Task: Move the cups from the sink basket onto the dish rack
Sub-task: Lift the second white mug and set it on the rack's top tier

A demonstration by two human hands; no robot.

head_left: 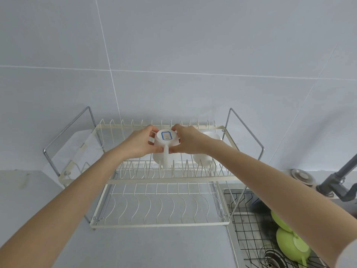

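Note:
A white cup is upside down on the upper tier of the cream wire dish rack, its handle pointing toward me and a blue-edged label on its base. My left hand grips its left side and my right hand grips its right side. A second white cup stands upside down on the same tier, just to the right, partly hidden by my right wrist. Two green cups lie in the black wire sink basket at the lower right, partly covered by my right forearm.
The rack's lower tier holds nothing. A grey faucet rises at the right beside the sink, with a round metal cap behind it. The sink drain shows below the basket. Tiled wall lies behind the rack.

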